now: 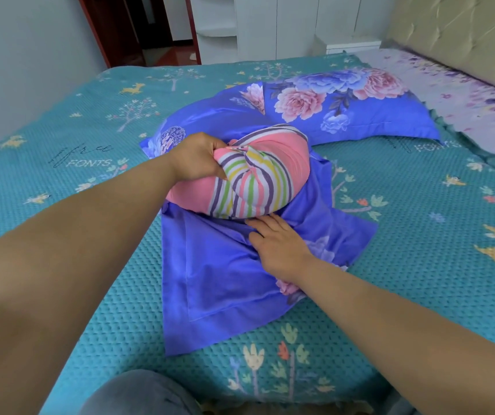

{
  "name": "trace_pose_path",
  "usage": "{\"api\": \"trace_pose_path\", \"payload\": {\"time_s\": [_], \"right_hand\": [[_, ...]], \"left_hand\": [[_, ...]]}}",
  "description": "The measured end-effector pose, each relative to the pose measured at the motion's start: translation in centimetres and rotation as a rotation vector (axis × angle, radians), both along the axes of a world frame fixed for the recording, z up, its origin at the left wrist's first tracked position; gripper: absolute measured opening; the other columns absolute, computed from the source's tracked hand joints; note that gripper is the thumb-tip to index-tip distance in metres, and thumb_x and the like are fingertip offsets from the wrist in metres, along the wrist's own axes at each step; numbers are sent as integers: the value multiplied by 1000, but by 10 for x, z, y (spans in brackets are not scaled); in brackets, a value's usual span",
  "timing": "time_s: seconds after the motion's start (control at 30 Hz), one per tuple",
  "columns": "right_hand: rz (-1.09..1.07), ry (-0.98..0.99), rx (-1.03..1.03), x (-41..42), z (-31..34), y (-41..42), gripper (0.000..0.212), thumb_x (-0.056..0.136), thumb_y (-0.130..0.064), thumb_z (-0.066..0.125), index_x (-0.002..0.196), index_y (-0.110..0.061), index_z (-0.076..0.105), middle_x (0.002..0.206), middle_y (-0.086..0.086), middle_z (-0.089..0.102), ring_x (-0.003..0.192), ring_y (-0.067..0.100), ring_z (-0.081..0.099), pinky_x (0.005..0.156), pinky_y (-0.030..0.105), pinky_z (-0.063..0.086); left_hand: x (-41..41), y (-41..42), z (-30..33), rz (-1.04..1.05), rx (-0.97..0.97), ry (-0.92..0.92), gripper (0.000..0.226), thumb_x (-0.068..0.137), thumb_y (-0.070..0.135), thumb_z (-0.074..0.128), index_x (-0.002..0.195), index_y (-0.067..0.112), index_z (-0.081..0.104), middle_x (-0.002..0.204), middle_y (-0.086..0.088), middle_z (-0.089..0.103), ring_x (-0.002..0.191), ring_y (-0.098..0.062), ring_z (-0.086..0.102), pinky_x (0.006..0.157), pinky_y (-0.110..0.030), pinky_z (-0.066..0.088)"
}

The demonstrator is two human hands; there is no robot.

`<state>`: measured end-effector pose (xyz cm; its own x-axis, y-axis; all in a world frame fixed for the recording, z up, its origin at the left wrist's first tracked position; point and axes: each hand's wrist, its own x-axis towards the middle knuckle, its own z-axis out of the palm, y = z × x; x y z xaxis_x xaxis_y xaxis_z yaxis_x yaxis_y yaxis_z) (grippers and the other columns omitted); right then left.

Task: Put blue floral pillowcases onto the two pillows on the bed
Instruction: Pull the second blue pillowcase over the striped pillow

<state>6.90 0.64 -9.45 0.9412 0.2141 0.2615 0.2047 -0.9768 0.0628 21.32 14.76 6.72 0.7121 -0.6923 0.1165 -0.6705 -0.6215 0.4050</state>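
Two hands work mid-frame: the right hand (279,250) lies flat, fingers straight, on the empty blue pillowcase (219,283); above it, the left hand (198,158) grips the striped pillow (258,181); the covered pillow (339,106) lies upper right.

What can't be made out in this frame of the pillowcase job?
Head view only:
- Right hand fingertips, hidden at the striped pillow.
- Pillowcase opening: folds hide it.
- Whether the far pillowcase is filled: the cloth covers it.
- Left hand fingertips, buried in bunched pillow fabric.
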Motion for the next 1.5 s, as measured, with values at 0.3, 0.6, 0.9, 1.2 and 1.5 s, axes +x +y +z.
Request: {"api": "trace_pose_path", "payload": {"time_s": [0.3, 0.6, 0.9, 1.2, 1.5], "right_hand": [[-4, -166, 197, -13, 2, -2, 42, 63, -7, 62, 105, -9, 56, 82, 6, 62, 74, 27, 59, 80, 29, 33], [75, -643, 348, -24, 56, 3, 39, 69, -6, 48, 104, -23, 49, 82, 4, 65, 79, 24, 58, 67, 35, 42], [31, -621, 183, 10, 102, -13, 40, 70, -14, 47, 103, -15, 71, 88, 2, 70, 77, 25, 65, 64, 32, 50], [-23, -510, 109, -6, 105, 4, 30, 67, -16, 43, 81, -15, 70, 75, 2, 62, 60, 26, 60, 43, 24, 43], [156, -636, 159, -28, 118, 24, 34, 67, -9, 43, 86, -15, 70, 70, 2, 64, 54, 25, 61, 39, 27, 45]], "left_hand": [[-3, 3, -1, 20, 47, -62, 31, 71, 18, 77, 101, 13, 72, 105, -6, 71, 99, -23, 63, 84, -25, 42], [-18, -13, -27, -5, 143, -155, 24, 79, 26, 66, 100, 14, 71, 103, -13, 70, 97, -33, 63, 81, -31, 47], [-30, -30, -21, -44, 358, 9, 21, 89, 28, 56, 99, 11, 64, 112, -16, 64, 102, -32, 58, 77, -26, 38], [-40, 26, -22, -147, -349, 804, 49, 75, 16, 56, 121, 30, 55, 125, 5, 58, 116, -12, 52, 107, -32, 36], [-97, 44, -7, -187, -109, 618, 83, 79, 83, 12, 137, 35, 46, 130, 25, 54, 123, 9, 45, 112, -23, 27]]}}
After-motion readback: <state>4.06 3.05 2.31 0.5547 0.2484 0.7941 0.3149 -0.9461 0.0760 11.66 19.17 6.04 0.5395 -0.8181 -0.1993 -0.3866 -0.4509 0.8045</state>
